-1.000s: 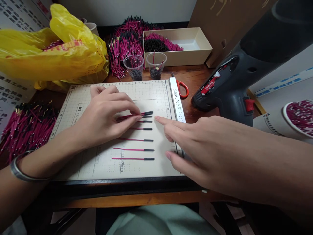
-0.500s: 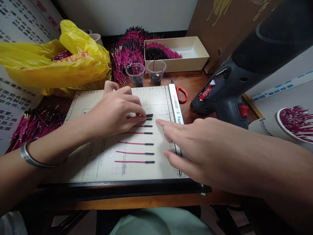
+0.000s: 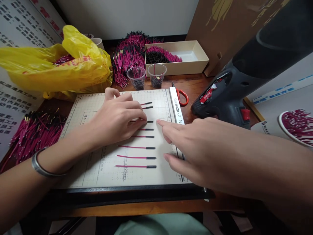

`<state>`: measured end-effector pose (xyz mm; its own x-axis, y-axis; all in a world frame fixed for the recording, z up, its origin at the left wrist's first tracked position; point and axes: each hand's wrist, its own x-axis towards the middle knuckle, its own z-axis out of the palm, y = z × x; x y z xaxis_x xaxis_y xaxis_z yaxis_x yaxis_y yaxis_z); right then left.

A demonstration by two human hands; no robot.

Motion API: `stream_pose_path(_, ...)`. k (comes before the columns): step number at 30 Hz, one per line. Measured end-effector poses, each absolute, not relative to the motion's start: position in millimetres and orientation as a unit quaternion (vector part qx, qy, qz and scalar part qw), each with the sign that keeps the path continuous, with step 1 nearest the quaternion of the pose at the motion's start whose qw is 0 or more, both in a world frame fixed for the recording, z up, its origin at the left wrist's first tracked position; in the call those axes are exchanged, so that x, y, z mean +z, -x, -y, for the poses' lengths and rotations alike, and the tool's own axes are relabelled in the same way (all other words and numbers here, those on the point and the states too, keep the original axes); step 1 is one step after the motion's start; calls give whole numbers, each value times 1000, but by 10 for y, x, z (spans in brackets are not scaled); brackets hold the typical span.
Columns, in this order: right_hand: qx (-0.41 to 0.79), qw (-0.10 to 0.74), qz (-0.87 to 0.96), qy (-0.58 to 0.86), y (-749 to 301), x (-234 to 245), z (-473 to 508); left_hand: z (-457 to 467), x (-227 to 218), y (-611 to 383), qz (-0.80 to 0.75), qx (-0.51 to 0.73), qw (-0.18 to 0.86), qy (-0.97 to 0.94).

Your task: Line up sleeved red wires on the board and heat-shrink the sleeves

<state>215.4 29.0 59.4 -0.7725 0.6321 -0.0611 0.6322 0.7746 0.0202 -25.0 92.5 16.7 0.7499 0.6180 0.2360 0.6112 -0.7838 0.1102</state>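
Observation:
My left hand (image 3: 122,114) rests on a printed cutting board (image 3: 161,98), thumb and index finger pinched at a short magenta wire whose black sleeve end (image 3: 150,121) sticks out to the right. Below it, several similar wires lie in spaced rows, such as the lowest magenta wire (image 3: 130,166). Beyond my left fingers, two more black-ended wires (image 3: 147,107) lie close together, partly hidden by the hand. My right hand (image 3: 195,147) is open over the board's right side, index fingertip just right of the pinched wire's black end, holding nothing.
A large dark heat gun (image 3: 234,88) stands at right, beside orange-handled scissors (image 3: 183,97). Behind the board are two clear cups (image 3: 157,76), a cream box (image 3: 181,67), a heap of wires (image 3: 128,54) and a yellow bag (image 3: 80,71). A paper cup of wires (image 3: 297,125) is far right.
Black ends bunched at my left fingertips have separated: two wires now lie farther up the board, while one stays at the fingers. My right hand has hardly moved; the view has shifted slightly.

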Motion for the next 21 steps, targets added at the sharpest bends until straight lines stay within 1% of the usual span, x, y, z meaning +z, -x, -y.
stream_pose_path(5, 19, -3, -953, -304, -2161, 582, -235, -904, 168, 259, -352, 144, 96, -920)
stream_pose_path(10, -18, 5, -945, -328, -2119, 610, -264, -914, 162, 281, -367, 144, 150, -906)
stream_pose_path(16, -44, 13, -934, -354, -2115, 606, -275, -930, 167, 284, -381, 135, 174, -898)
stream_pose_path(21, -32, 15, -946, -323, -2122, 616, -261, -926, 174, 282, -385, 129, 180, -896)
